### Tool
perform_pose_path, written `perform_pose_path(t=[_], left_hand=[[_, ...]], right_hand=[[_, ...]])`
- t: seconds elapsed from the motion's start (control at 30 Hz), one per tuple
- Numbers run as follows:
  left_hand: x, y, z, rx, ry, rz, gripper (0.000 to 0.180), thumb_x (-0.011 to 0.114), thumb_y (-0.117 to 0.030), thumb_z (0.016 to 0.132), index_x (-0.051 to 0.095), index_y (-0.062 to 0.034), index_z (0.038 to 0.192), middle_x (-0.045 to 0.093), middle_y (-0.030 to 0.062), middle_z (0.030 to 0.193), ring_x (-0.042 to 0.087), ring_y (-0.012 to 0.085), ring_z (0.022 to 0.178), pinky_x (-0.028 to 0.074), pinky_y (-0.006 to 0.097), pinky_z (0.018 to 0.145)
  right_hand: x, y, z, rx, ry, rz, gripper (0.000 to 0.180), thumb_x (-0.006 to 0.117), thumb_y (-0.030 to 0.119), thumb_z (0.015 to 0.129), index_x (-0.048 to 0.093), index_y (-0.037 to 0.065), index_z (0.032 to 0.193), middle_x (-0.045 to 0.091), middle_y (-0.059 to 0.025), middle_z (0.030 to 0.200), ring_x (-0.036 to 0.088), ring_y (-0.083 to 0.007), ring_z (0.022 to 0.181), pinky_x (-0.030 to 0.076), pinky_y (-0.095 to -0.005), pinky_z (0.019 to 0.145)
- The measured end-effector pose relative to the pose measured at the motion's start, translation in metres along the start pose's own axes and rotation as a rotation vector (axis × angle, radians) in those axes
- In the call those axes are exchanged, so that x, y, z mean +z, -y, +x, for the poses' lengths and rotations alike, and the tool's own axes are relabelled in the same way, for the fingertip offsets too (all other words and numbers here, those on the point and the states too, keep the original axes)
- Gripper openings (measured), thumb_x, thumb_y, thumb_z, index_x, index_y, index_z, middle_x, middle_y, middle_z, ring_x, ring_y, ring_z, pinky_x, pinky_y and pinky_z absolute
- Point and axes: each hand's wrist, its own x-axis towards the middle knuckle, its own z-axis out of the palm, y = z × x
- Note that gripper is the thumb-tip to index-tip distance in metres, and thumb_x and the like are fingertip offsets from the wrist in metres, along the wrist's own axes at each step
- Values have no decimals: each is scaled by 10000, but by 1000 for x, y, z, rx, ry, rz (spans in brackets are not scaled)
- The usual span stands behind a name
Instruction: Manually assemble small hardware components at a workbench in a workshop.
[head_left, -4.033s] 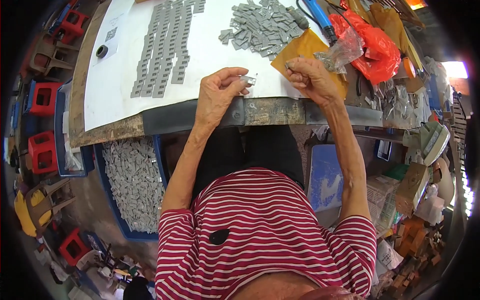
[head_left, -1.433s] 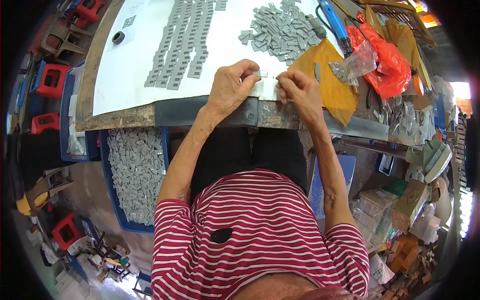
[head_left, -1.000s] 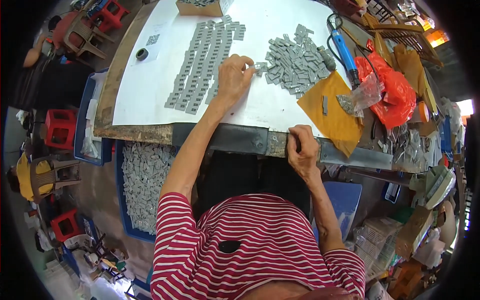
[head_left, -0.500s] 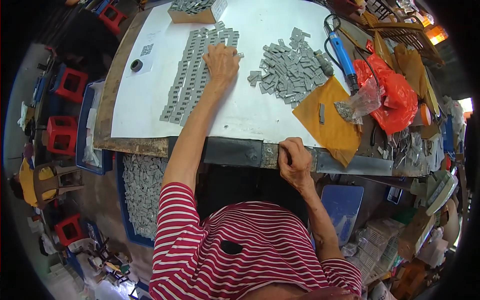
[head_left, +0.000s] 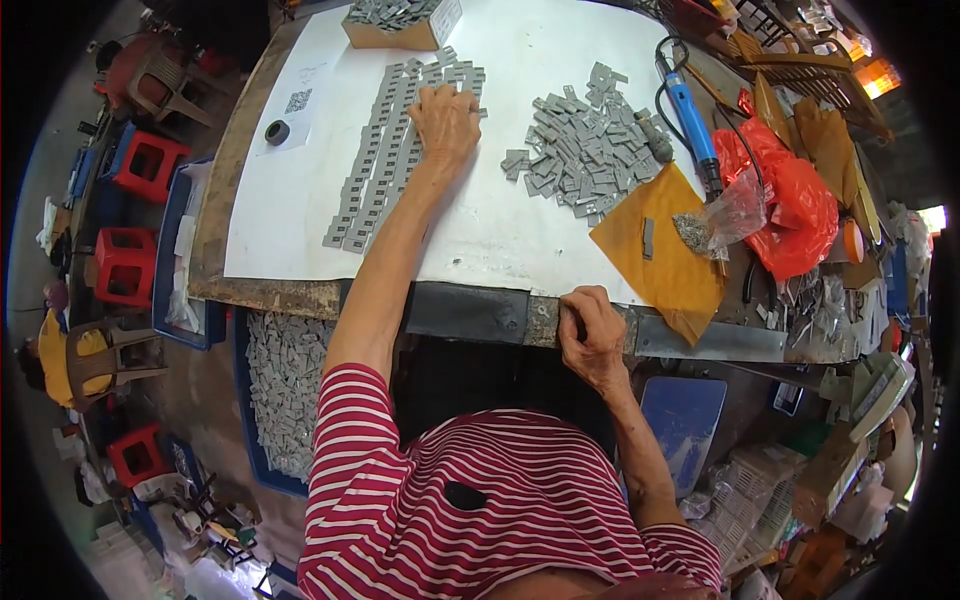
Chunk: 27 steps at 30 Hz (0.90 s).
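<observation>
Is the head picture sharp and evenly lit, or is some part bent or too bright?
Head view: sharp around the left hand and grey pieces; the table edge bends from the fisheye; white paper is bright, corners are black.

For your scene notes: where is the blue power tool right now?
In the head view, the blue tool lies on the table's right side, between the loose grey pile and the red bag.

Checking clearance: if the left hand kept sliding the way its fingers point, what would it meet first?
Probably the cardboard box of gray pieces at the table's far edge; the left hand already rests on the rows of gray pieces.
</observation>
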Motion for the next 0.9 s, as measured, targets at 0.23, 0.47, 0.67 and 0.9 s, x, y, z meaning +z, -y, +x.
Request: perform_pose_path(t=[0.23,0.47,0.67,0.9], left_hand=[[1,1,9,-47,27,0,77,660,-124,669,675,-165,732,570,14,865,434,224,932,285,414,800],[1,4,4,-9,-50,36,82,671,-132,663,664,-157,741,552,0,867,417,217,939,272,407,796],[-19,-14,-18,140,-68,-130,110,612,-129,661,659,-148,759,582,-12,870,445,220,939,312,400,784],[-39,-43,-43,76,243,-172,161,633,-209,705,657,-73,787,610,83,742,544,237,744,411,371,676]], right_hand=[[-1,0,-1,5,-2,3,212,569,-85,668,530,4,856,541,-137,785,567,-305,645,450,-344,536],[-2,1,1,15,-7,19,193,565,-88,671,535,3,839,540,-135,771,567,-298,635,448,-338,531],[-1,0,-1,19,-7,40,193,561,-93,672,536,-1,839,540,-135,771,567,-298,634,446,-334,531],[1,-3,-1,-18,-41,28,192,567,-90,673,535,2,839,539,-132,775,566,-296,635,444,-335,530]])
